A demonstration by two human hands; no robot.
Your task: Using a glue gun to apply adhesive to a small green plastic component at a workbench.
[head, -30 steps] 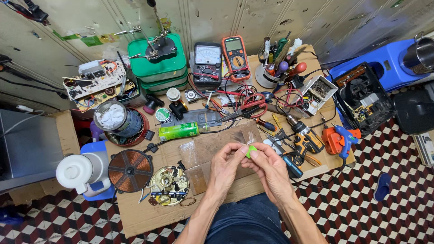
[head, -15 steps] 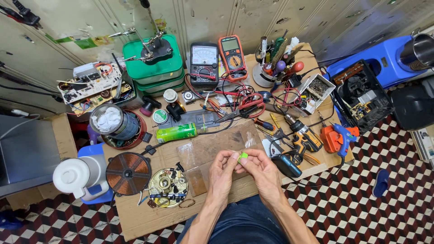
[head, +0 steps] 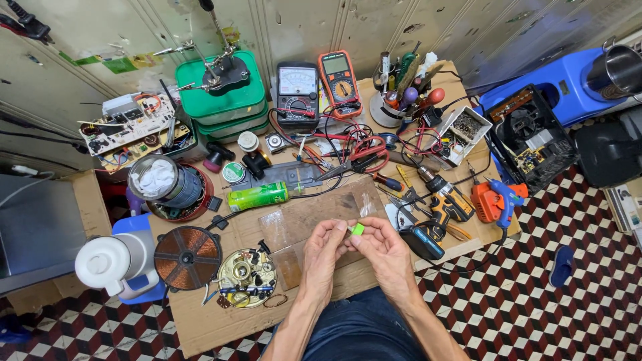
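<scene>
My left hand [head: 322,251] and my right hand [head: 380,249] meet over the middle of a cluttered workbench [head: 200,327]. Between their fingertips they pinch a small bright green piece [head: 358,229]. Both hands touch it; how the grip is shared is hard to tell. Under the hands lies a clear plastic sheet [head: 301,224] on the wooden top. A round circuit board with parts [head: 246,275] sits just left of my left wrist.
A copper coil disc [head: 188,257], green spray can [head: 258,196], two multimeters [head: 297,90], green boxes with a helping-hand stand [head: 224,93], cordless drill [head: 445,197], orange glue gun [head: 491,200], tool cup [head: 394,100], white jug [head: 107,264], blue case [head: 555,87].
The view has shifted slightly. My hands stay together at the bench's middle, and the green piece has turned a little between the fingertips.
</scene>
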